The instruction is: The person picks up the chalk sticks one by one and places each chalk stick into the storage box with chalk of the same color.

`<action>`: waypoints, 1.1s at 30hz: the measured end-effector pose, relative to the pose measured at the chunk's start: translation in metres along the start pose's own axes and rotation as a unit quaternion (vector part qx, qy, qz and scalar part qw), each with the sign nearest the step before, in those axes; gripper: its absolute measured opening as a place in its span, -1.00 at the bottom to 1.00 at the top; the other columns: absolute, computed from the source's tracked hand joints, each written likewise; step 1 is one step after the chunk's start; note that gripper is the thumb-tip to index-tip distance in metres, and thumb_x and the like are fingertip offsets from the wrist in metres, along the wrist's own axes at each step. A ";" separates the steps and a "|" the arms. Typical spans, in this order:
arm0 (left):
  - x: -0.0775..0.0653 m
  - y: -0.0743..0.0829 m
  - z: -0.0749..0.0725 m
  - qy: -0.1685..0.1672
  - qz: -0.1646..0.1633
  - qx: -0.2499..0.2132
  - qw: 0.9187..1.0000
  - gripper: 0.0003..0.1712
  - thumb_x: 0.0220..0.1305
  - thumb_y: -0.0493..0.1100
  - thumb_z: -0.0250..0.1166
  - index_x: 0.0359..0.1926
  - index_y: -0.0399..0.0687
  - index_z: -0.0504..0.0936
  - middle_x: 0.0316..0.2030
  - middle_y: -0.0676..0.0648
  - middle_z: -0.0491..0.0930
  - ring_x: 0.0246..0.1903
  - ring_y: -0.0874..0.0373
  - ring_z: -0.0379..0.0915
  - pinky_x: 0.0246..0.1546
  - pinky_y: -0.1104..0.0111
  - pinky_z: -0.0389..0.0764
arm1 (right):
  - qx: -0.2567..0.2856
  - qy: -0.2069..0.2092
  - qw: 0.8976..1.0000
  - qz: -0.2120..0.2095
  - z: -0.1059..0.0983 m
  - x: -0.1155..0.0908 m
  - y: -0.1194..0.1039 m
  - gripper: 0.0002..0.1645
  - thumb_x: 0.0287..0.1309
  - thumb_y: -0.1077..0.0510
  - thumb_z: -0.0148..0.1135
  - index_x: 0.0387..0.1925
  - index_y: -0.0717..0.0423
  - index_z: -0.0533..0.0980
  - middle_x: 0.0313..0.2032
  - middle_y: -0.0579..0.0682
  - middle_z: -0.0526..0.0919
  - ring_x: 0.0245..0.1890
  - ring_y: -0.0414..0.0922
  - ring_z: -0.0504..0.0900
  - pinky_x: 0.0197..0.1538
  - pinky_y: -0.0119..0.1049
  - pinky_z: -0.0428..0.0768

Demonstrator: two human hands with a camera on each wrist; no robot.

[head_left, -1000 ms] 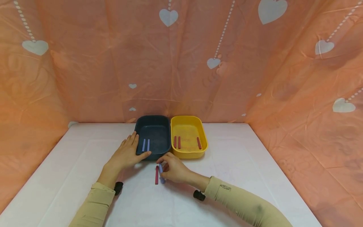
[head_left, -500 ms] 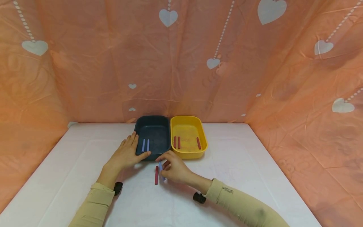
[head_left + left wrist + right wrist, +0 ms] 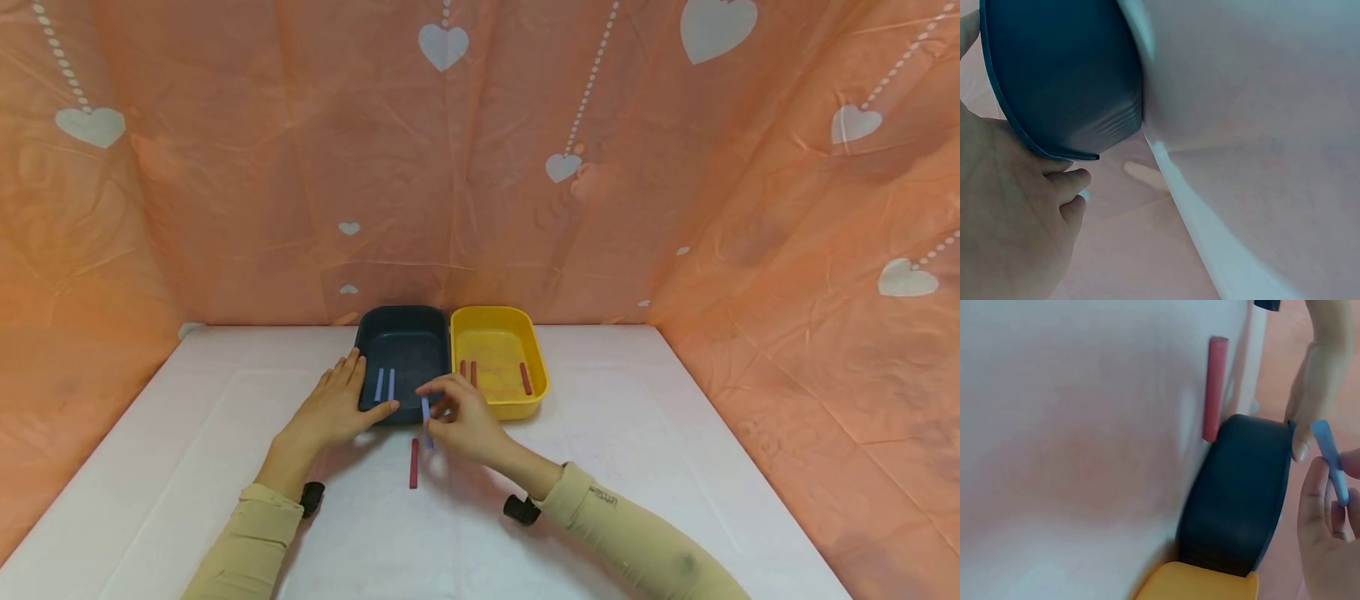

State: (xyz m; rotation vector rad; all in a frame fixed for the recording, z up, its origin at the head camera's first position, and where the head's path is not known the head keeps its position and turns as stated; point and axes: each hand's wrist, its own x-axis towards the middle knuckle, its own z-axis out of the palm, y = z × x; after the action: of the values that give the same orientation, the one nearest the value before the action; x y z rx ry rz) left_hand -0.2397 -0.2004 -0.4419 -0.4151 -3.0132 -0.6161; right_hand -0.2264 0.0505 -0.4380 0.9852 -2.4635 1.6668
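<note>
My right hand [image 3: 467, 427] pinches a blue chalk stick [image 3: 426, 410] between thumb and fingers, raised over the front edge of the dark blue tray [image 3: 411, 346]. Seen from the right wrist, this blue chalk [image 3: 1330, 450] is tilted and tapers slightly. My left hand [image 3: 332, 408] rests against the same tray, fingers along its left side and thumb at the front rim. In the left wrist view the tray wall [image 3: 1066, 75] lies against the palm side. Two blue chalk sticks [image 3: 392, 384] lie inside it. One red chalk stick [image 3: 414, 463] lies on the table in front.
A yellow tray [image 3: 498, 337] touches the dark tray's right side and contains three red chalk sticks [image 3: 526, 378]; my right hand covers part of its front left corner. A white cloth [image 3: 637, 467] covers the table. An orange curtain [image 3: 510, 233] with hearts hangs behind and beside it.
My right hand has lifted the blue chalk off the table beside the red stick and carried it forward to the dark tray's front edge. The left hand stays in place.
</note>
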 end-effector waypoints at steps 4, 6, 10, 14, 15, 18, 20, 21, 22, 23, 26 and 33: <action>0.000 0.000 0.000 -0.003 -0.002 0.001 1.000 0.31 0.37 0.51 0.13 0.57 -0.55 -0.06 0.60 -0.48 -0.18 0.56 -0.45 -0.21 0.55 -0.24 -0.12 | -0.007 0.020 1.000 0.012 -0.001 0.008 0.001 -0.53 0.14 0.46 0.36 0.12 0.23 0.60 0.08 0.13 0.55 -0.21 -0.13 0.65 -0.10 -0.47 0.67; 0.000 0.001 0.000 -0.002 -0.002 0.001 1.000 0.31 0.38 0.51 0.13 0.57 -0.54 -0.06 0.60 -0.48 -0.17 0.57 -0.45 -0.21 0.55 -0.24 -0.12 | -0.009 0.028 0.999 0.015 -0.001 0.011 -0.004 -0.53 0.14 0.48 0.35 0.11 0.28 0.59 0.06 0.20 0.55 -0.22 -0.10 0.65 -0.09 -0.47 0.68; 0.000 0.001 0.000 0.001 -0.001 -0.001 1.000 0.31 0.37 0.50 0.14 0.57 -0.54 -0.06 0.60 -0.48 -0.17 0.56 -0.45 -0.20 0.54 -0.24 -0.11 | -0.008 0.051 0.999 0.014 0.000 0.019 -0.004 -0.53 0.13 0.50 0.35 0.12 0.35 0.58 0.04 0.32 0.53 -0.21 0.03 0.67 -0.11 -0.45 0.68; 0.000 0.000 0.000 -0.001 -0.002 -0.002 1.000 0.31 0.37 0.50 0.14 0.57 -0.54 -0.08 0.60 -0.47 -0.19 0.57 -0.45 -0.21 0.54 -0.24 -0.13 | 0.002 0.072 0.997 0.008 0.001 0.030 0.003 -0.50 0.16 0.46 0.39 0.16 0.30 0.59 0.08 0.26 0.53 -0.15 0.09 0.69 -0.10 -0.39 0.69; 0.000 0.000 0.000 -0.002 -0.003 -0.001 1.000 0.31 0.38 0.50 0.13 0.57 -0.54 -0.08 0.60 -0.47 -0.20 0.57 -0.45 -0.22 0.55 -0.24 -0.13 | 0.005 0.076 0.997 0.006 0.002 0.033 0.005 -0.50 0.16 0.45 0.39 0.15 0.28 0.59 0.09 0.24 0.54 -0.15 0.08 0.70 -0.09 -0.38 0.70; 0.000 0.000 -0.001 -0.002 -0.003 -0.001 1.000 0.31 0.38 0.51 0.12 0.58 -0.53 -0.09 0.61 -0.46 -0.20 0.57 -0.45 -0.22 0.55 -0.23 -0.14 | 0.005 0.085 0.996 0.011 0.003 0.040 0.008 -0.52 0.16 0.45 0.39 0.14 0.24 0.61 0.09 0.22 0.55 -0.14 0.05 0.71 -0.10 -0.41 0.70; 0.000 0.000 -0.001 -0.001 -0.002 -0.002 1.000 0.31 0.38 0.50 0.13 0.57 -0.54 -0.08 0.60 -0.47 -0.19 0.57 -0.45 -0.22 0.55 -0.23 -0.13 | 0.001 0.088 0.996 0.014 0.004 0.045 0.010 -0.53 0.16 0.45 0.38 0.13 0.25 0.61 0.09 0.23 0.55 -0.14 0.04 0.72 -0.11 -0.44 0.70; -0.001 0.000 -0.001 -0.001 -0.002 -0.002 1.000 0.31 0.38 0.50 0.13 0.57 -0.54 -0.07 0.60 -0.47 -0.19 0.57 -0.45 -0.21 0.55 -0.24 -0.12 | -0.004 0.089 0.996 0.017 0.004 0.048 0.012 -0.53 0.16 0.46 0.38 0.13 0.24 0.61 0.09 0.22 0.55 -0.14 0.03 0.72 -0.12 -0.45 0.70; -0.001 0.000 -0.001 -0.001 -0.002 -0.002 1.000 0.31 0.38 0.50 0.13 0.57 -0.55 -0.07 0.60 -0.48 -0.18 0.56 -0.46 -0.21 0.54 -0.24 -0.12 | -0.007 0.088 0.996 0.020 0.005 0.050 0.013 -0.53 0.17 0.46 0.38 0.13 0.25 0.61 0.10 0.22 0.55 -0.13 0.02 0.72 -0.11 -0.43 0.71; -0.001 0.000 -0.001 -0.001 -0.002 -0.003 1.000 0.31 0.38 0.50 0.13 0.57 -0.55 -0.07 0.60 -0.48 -0.18 0.56 -0.46 -0.21 0.55 -0.24 -0.12 | -0.013 0.087 0.996 0.021 0.005 0.052 0.014 -0.53 0.17 0.46 0.38 0.13 0.25 0.61 0.10 0.22 0.55 -0.13 0.01 0.73 -0.10 -0.38 0.72; -0.001 0.000 -0.002 -0.004 -0.005 -0.001 1.000 0.32 0.38 0.51 0.12 0.57 -0.54 -0.07 0.60 -0.47 -0.18 0.56 -0.45 -0.21 0.55 -0.24 -0.12 | -0.040 0.080 0.995 0.035 0.005 0.059 0.017 -0.52 0.19 0.41 0.41 0.15 0.20 0.61 0.10 0.15 0.55 -0.14 -0.06 0.74 0.08 -0.19 0.71; -0.001 0.000 -0.001 -0.007 -0.003 -0.009 1.000 0.31 0.38 0.49 0.14 0.57 -0.54 -0.09 0.61 -0.47 -0.20 0.57 -0.45 -0.22 0.55 -0.24 -0.13 | -0.114 0.015 0.992 0.050 0.002 0.077 0.023 -0.52 0.16 0.36 0.47 0.14 0.18 0.62 0.05 0.17 0.54 -0.22 -0.15 0.72 -0.06 -0.24 0.71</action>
State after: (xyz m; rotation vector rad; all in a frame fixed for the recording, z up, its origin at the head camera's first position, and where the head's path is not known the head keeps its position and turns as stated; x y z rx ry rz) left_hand -0.2392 -0.2006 -0.4412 -0.4126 -3.0255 -0.6434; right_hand -0.2992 0.0161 -0.4317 0.8182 -2.6473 1.3707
